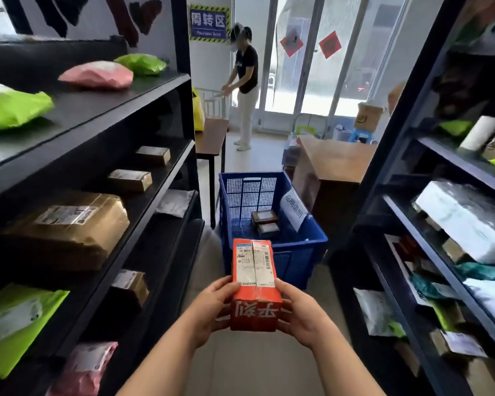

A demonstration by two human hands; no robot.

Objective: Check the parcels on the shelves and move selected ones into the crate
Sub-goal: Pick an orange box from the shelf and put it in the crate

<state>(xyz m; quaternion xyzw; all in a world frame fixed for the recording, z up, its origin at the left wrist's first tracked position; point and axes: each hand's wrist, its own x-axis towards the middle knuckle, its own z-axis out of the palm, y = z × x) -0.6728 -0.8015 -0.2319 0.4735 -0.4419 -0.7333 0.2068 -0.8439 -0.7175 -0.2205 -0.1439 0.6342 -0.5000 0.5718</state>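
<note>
**Orange parcel held short of the crate**

The left hand and right hand clasp the orange parcel by its near end, fingers curled round its sides, label up. It hangs in the aisle just short of the blue crate. Released here, it would likely strike the rim or floor, or land on the two small boxes inside.

Open aisle between left shelving and right shelving, blue crate blocking far end

Left grip and right grip clasp the red box from opposite sides, thumbs on top.
</note>
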